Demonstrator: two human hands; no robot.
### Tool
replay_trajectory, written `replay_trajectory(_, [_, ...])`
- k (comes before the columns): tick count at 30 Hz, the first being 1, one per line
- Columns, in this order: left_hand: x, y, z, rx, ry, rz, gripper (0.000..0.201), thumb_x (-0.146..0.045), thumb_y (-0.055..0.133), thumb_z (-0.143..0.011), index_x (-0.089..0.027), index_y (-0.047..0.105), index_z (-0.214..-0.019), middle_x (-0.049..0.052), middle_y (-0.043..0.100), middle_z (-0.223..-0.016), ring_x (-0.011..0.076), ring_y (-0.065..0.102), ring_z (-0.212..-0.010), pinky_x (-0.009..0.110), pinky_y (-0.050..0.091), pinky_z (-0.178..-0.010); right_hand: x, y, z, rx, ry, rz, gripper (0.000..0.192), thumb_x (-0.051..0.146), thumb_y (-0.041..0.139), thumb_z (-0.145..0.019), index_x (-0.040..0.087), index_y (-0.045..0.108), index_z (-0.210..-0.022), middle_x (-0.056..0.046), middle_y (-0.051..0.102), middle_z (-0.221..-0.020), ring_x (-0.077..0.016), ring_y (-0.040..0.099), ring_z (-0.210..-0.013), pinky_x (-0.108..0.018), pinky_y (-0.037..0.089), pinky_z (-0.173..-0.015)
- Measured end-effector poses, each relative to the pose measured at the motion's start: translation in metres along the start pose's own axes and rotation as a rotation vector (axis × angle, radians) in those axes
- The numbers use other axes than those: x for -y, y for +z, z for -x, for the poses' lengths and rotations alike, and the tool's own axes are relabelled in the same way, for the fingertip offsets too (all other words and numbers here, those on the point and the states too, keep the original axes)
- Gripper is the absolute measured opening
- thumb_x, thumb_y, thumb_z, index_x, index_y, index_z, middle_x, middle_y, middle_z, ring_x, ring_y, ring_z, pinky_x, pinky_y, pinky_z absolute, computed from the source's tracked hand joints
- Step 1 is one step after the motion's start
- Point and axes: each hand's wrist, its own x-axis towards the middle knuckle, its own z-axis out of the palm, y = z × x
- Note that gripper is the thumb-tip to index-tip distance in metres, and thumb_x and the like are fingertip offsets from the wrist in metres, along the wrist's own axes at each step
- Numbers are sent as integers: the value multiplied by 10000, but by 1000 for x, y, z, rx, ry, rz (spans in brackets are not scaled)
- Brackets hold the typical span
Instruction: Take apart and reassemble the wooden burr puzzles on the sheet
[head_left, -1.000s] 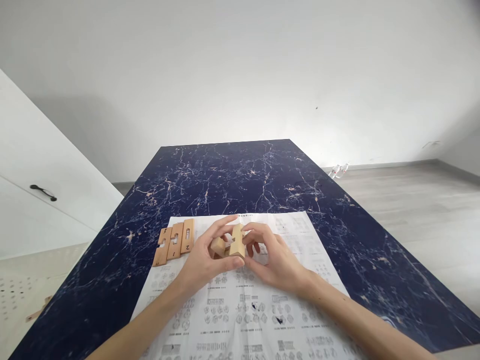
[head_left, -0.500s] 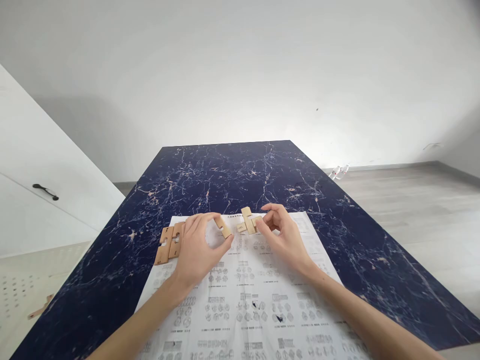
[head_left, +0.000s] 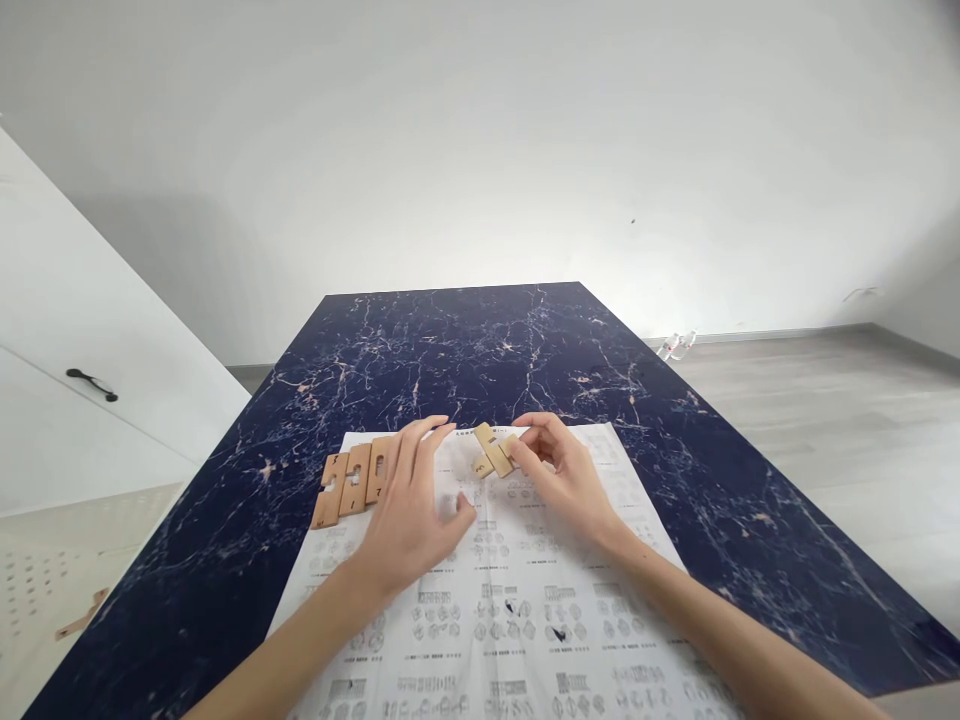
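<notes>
Over printed paper (head_left: 499, 570), right fingers (head_left: 546, 422) partly hide the crossed blocks (head_left: 498, 458).

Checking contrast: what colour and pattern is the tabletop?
Tabletop: dark navy blue with pale marble-like veins; head view.

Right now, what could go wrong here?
The right hand appears to hold the crossed wooden pieces at just one end, so they might twist or slip.

The left hand is close beside the wooden piece marked 2 in this view; a careless move could nudge it.
</notes>
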Motion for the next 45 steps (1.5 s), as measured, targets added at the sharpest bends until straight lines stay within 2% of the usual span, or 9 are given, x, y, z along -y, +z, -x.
replay_trajectory(5, [-2, 4, 7, 127, -53, 122, 875, -466, 805, -887, -316, 302, -1587, 118, 539, -1567, 357, 529, -1450, 567, 484, -1176, 6, 4, 5, 117, -66, 12, 197, 395, 624, -1016, 230, 709, -1083, -33, 724, -860, -198, 660, -773, -358, 528, -741])
replay_trajectory(12, [0, 6, 6, 90, 5, 139, 512, -409, 707, -995, -306, 485, -1446, 84, 668, -1420, 316, 625, -1340, 535, 514, -1134, 13, 8, 11, 230, -73, 45, 152, 368, 623, -1029, 237, 698, -1050, -31, 729, -860, -199, 648, -760, -360, 508, -702])
replay_trajectory(19, [-7, 1, 6, -36, 107, 108, 646, -307, 711, -986, -318, 390, -1547, 89, 651, -1454, 307, 620, -1340, 510, 503, -1140, 1, 5, 2, 98, 16, 98, 272, 488, 620, -1020, 231, 623, -933, -9, 645, -778, -178, 569, -669, -330, 447, -619])
replay_trajectory(23, [-4, 5, 6, 0, -23, 87, 675, -368, 707, -983, -293, 366, -1560, 108, 626, -1480, 329, 576, -1395, 542, 479, -1164, -1, 2, 0, 42, 50, 133, 299, 519, 593, -1024, 227, 647, -981, 7, 614, -754, -175, 538, -642, -322, 419, -591])
replay_trajectory(27, [2, 9, 3, 67, -108, 20, 580, -299, 668, -939, -247, 464, -1479, 121, 636, -1438, 356, 576, -1371, 588, 471, -1157, 1, 3, 0, 19, 47, 200, 286, 484, 574, -1030, 228, 690, -980, 2, 631, -731, -184, 550, -633, -330, 422, -593])
replay_trajectory(33, [4, 9, 2, 133, -49, -56, 649, -196, 588, -866, -210, 482, -1507, 136, 584, -1544, 366, 515, -1463, 629, 339, -1274, 0, 3, 0, 38, 13, 288, 311, 421, 529, -1051, 251, 785, -1100, -60, 738, -979, -208, 632, -739, -369, 508, -693])
replay_trajectory(37, [7, 11, 3, 132, -34, -69, 748, -141, 551, -856, -198, 399, -1586, 143, 477, -1658, 348, 413, -1565, 633, 236, -1335, -2, 4, 1, 117, -22, 292, 334, 365, 518, -1052, 257, 725, -1291, -70, 749, -1089, -194, 662, -751, -371, 548, -689])
replay_trajectory(42, [6, 9, 4, 93, -40, 0, 720, -108, 513, -880, -239, 379, -1576, 125, 492, -1633, 330, 426, -1549, 622, 317, -1300, -3, 5, 2, 263, -8, 168, 370, 262, 585, -993, 256, 634, -1360, -87, 774, -1222, -207, 755, -877, -371, 619, -714])
replay_trajectory(45, [2, 6, 3, 63, -22, 60, 594, -135, 497, -934, -264, 430, -1510, 112, 550, -1552, 314, 491, -1483, 577, 413, -1241, 0, 5, 5, 408, -59, 46, 463, 184, 578, -962, 283, 588, -1414, -96, 703, -1415, -234, 767, -1094, -383, 654, -800])
